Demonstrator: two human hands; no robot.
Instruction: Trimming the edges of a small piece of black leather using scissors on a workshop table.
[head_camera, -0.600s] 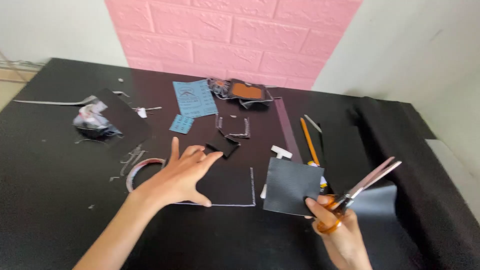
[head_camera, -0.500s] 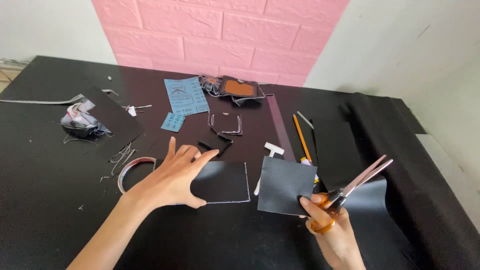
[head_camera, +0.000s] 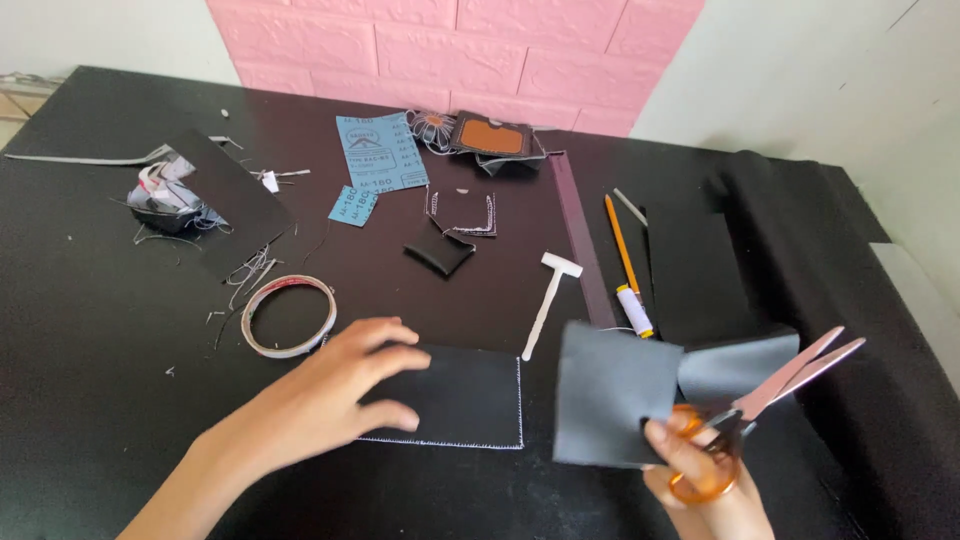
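Note:
My left hand (head_camera: 335, 390) lies flat on the left end of a black leather piece with white stitching (head_camera: 470, 400) on the black table. My right hand (head_camera: 695, 470) grips orange-handled scissors (head_camera: 760, 400) with their blades slightly apart and pointing up to the right. The same hand also pinches a dark grey sheet (head_camera: 610, 390), held up just right of the stitched piece.
A roll of tape (head_camera: 290, 315) lies beside my left hand. Further back are a small folded black piece (head_camera: 440, 250), blue sandpaper sheets (head_camera: 380, 150), a white T-shaped tool (head_camera: 548, 300), a pencil (head_camera: 620, 240), a thread spool (head_camera: 633, 310), a dark ruler strip (head_camera: 580, 235) and scrap heaps (head_camera: 165, 195).
My left hand has drawn back toward me along the stitched piece, fingers less spread. The right hand with scissors and grey sheet stays low at the right.

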